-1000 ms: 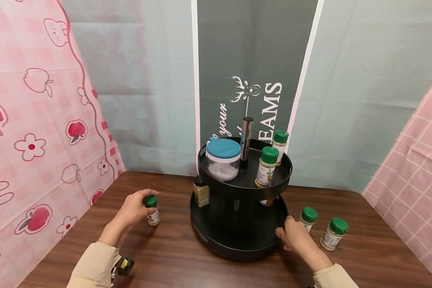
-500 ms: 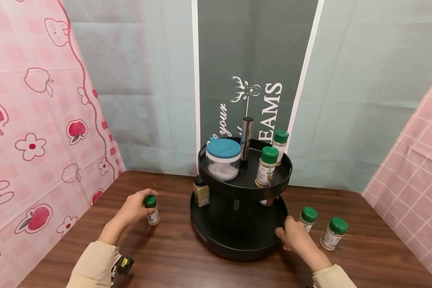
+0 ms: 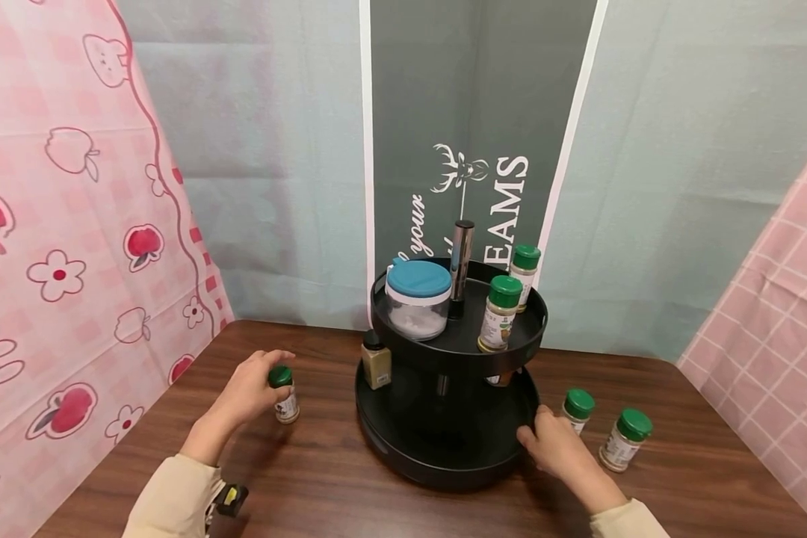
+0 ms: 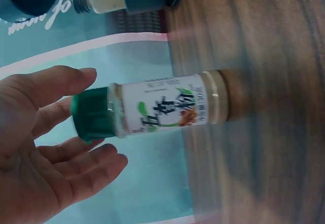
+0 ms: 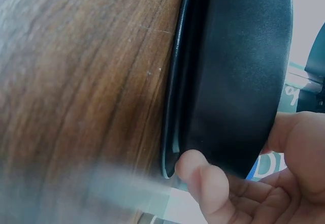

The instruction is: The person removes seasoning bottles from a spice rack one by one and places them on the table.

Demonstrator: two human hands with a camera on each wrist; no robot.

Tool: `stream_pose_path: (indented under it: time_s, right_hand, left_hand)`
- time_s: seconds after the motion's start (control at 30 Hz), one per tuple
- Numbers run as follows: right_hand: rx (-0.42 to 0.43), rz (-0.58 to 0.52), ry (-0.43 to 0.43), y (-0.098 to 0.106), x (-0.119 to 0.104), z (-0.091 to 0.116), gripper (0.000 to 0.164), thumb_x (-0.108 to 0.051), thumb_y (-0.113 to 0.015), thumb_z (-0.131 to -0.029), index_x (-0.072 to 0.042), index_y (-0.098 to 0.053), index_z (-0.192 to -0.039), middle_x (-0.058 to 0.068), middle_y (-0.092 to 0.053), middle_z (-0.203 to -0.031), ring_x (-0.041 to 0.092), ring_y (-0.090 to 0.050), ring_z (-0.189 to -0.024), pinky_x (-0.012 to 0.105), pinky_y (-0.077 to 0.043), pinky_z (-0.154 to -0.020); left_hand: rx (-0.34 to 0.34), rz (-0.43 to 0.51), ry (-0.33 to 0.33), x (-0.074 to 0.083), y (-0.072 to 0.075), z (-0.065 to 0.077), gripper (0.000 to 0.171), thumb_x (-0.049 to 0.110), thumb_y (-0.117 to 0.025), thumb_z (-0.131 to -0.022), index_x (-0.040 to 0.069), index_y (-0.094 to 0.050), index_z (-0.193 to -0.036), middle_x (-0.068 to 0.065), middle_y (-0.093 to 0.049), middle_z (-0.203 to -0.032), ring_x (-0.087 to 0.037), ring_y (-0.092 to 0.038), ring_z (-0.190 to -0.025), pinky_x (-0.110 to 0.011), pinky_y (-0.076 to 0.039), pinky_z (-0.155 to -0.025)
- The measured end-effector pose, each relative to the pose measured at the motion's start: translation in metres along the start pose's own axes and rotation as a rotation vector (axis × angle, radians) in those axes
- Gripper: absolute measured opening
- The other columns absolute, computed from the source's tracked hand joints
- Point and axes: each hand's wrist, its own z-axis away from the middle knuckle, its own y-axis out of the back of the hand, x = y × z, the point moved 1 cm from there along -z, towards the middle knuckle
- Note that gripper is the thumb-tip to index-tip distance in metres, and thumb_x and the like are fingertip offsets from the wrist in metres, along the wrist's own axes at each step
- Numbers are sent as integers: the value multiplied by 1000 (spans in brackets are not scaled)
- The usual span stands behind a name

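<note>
Upright on table (image 3: pixel 329 478), long axis vertical: jar (image 3: pixel 287 409), at about 3 o'clock from left hand (image 3: pixel 250 387), the nearer of two, with fingers (image 4: pixel 101 173) parted loosely around cap (image 4: pixel 94 115). Pinched by right hand (image 3: pixel 554 444), between 3 and 4 o'clock on its lower rim: rack (image 3: pixel 444 478). From jar toward 3 o'clock, room across table as far as rack; toward 9 o'clock, left hand, then pink cloth (image 3: pixel 60 224).

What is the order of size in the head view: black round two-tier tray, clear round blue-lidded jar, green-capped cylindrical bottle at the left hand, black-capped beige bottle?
1. Two-tier tray
2. Blue-lidded jar
Not ranked: green-capped bottle and beige bottle look alike; the left hand partly covers the former.
</note>
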Motion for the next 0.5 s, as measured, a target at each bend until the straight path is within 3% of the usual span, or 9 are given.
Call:
stream_pose_path:
  time_s: [0.17,0.37,0.5]
  right_hand:
    - [34,86,17,3,-3,-1,39,-21,-53,-87,17,-51,-98,18,-56,-70,25,-57,-64,41,-46,-54]
    - [-15,149,-79,9,-12,3,35,-30,-57,-87,5,-54,-86,13,-52,-65,24,-53,-57,40,-43,-50]
    - [-38,221,-111,13,-23,9,45,-34,-59,-85,7,-56,-103,21,-59,-80,28,-55,-62,44,-45,-51]
  left_hand:
    - [6,-50,-8,12,6,1,40,15,-72,-72,6,-60,-110,-20,-56,-101,-32,-54,-82,-51,-47,-69]
    - [-6,-110,-46,26,7,4,40,18,-72,-73,6,-61,-109,-18,-56,-102,-29,-56,-81,-48,-49,-68]
    - [19,-138,-105,34,5,7,38,17,-73,-71,5,-62,-105,-16,-57,-97,-25,-56,-78,-44,-50,-66]
